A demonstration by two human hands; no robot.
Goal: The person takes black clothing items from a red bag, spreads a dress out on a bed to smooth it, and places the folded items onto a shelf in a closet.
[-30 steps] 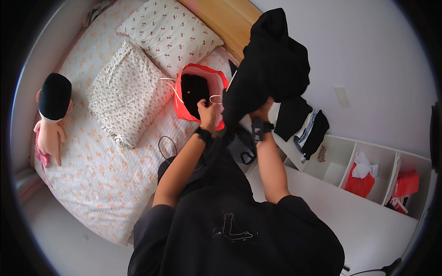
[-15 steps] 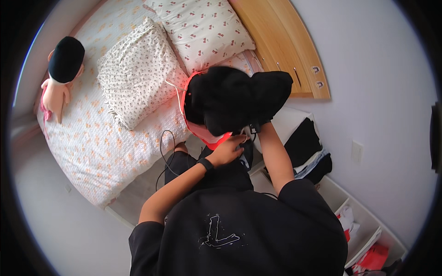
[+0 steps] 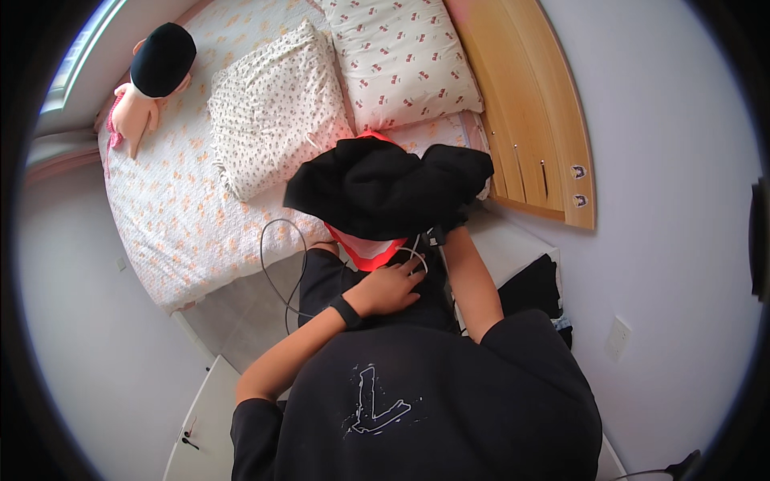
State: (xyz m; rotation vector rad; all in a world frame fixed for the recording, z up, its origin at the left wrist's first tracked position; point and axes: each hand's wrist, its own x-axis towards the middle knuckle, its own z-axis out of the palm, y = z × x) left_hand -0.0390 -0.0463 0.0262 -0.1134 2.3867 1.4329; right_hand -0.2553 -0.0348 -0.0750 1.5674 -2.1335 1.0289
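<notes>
My left hand (image 3: 387, 289), with a black band on its wrist, has its fingers curled at the white cord handle (image 3: 423, 258) of a red and white bag (image 3: 370, 250). Above it a bulky black garment (image 3: 377, 186) spreads over the bag's mouth and hides most of the bag. My right forearm (image 3: 475, 268) reaches up to the garment's right end. The garment covers my right hand, so its fingers are hidden. Near that wrist is a small black and white device (image 3: 434, 237).
Ahead is a bed (image 3: 172, 240) with a floral cover, a frilled cushion (image 3: 277, 112), a pillow (image 3: 405, 60) and a doll with a black cap (image 3: 164, 60). A wooden headboard (image 3: 545, 120) stands at right. Dark folded clothes (image 3: 533, 287) lie beside my right arm. A cable (image 3: 263, 240) loops at left.
The black garment has spread leftward across the bag's opening, covering more of its red rim. My left hand remains at the cord handle. The whole view has shifted.
</notes>
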